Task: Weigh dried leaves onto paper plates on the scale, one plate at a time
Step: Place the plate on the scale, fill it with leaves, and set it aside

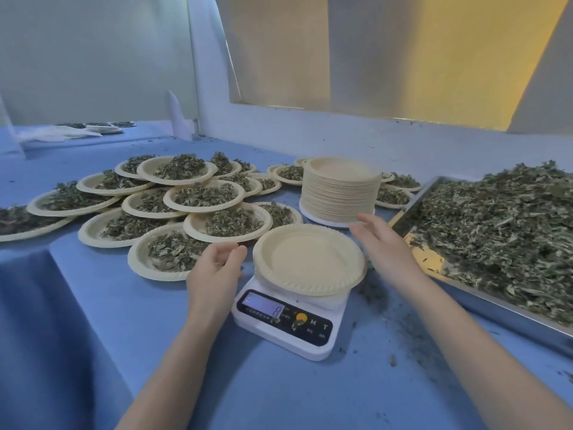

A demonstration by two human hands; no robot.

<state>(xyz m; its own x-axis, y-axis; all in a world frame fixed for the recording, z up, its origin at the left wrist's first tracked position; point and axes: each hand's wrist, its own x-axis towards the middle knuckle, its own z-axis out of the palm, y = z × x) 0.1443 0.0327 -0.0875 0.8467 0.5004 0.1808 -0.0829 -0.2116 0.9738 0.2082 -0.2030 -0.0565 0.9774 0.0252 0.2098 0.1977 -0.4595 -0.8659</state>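
Scale (288,318): white, sitting on the blue bench (279,392) right in front of you, display reading a single digit that looks like zero.
Plate (309,260): one bare paper plate, flat on the scale's platform, nothing in it.
Left hand (215,268): just left of the plate, fingers loosely curled, your grip holding nothing; the fingertips sit close to the plate rim, and I cannot tell whether they touch it.
Right hand (383,243): up beyond the plate's right edge, fingers relaxed and spread, grip apart and holding nothing; the fingertips are at the foot of the stack.
Stack (341,193): a tall pile of unused plates, standing behind the scale on a white disc.
Leaves (502,231): a big loose heap of dried green leaves, piled in the metal tray (508,311) on your right.
Filled plates (173,212): plenty of them, each with a portion of leaves, overlapping one another across the bench to your left and behind the stack.
Crumbs (393,358): bits of leaf scattered on the bench between scale and tray.
Far bench (102,127): a few more plates, small and blurred.
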